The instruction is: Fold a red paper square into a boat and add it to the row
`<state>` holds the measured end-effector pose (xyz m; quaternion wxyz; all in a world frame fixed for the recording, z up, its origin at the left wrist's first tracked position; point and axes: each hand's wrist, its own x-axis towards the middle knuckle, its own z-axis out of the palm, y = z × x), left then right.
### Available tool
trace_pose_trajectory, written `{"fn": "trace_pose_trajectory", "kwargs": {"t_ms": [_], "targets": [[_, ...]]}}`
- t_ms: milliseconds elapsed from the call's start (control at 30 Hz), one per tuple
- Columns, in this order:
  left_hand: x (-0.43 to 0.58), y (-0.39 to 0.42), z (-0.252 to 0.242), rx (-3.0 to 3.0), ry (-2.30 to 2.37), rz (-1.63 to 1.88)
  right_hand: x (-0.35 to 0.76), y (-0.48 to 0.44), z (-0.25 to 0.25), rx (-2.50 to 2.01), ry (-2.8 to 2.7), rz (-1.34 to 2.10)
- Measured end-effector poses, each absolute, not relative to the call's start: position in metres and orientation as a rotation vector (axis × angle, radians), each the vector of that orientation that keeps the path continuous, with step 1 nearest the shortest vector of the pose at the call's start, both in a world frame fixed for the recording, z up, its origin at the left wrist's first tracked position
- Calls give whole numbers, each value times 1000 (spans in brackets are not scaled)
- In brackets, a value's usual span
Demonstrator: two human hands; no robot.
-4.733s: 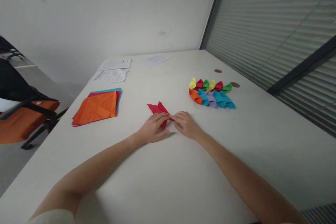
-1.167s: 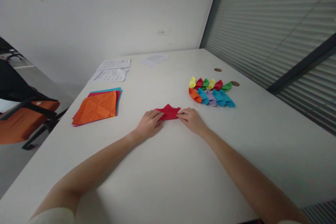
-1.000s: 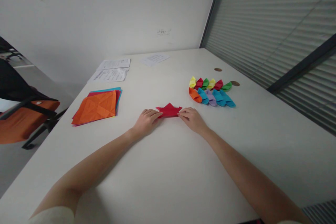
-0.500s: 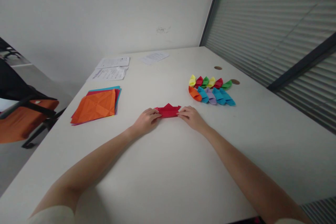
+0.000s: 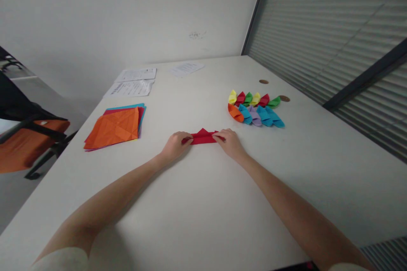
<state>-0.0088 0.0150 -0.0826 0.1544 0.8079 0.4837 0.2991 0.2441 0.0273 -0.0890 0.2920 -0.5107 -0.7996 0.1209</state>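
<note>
A red sheet of folded paper (image 5: 203, 138) lies at the middle of the white table (image 5: 197, 203), a long narrow strip with a small triangular peak on its far edge. My left hand (image 5: 176, 145) pinches its left end between thumb and fingers. At the right end, my right hand (image 5: 231, 143) has its fingertips closed on the paper in the same way. Both ends of the strip are partly hidden by my fingers.
Left of my hands is a stack of coloured paper sheets (image 5: 112, 128), orange on top. Several small folded paper pieces (image 5: 251, 114) stand in two rows at the right. Printed sheets (image 5: 135, 82) lie further back. Beyond the left table edge stands an orange chair (image 5: 34, 139).
The strip looks narrower and flatter, with its near part folded up and a lower peak. My fingers have shifted inward over its ends, and both hands stay pinched on it.
</note>
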Motion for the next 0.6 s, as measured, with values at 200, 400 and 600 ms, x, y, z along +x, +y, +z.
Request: {"fn": "trace_pose_trajectory", "kwargs": {"t_ms": [200, 400, 600], "targets": [[-7, 14, -78, 2298, 1474, 754, 242, 28, -89, -1390, -2121, 344], [-5, 14, -77, 2253, 1527, 702, 242, 26, -87, -1433, -2167, 259], [-6, 17, -79, 2287, 1534, 687, 241, 25, -88, -1476, -2165, 258]]}}
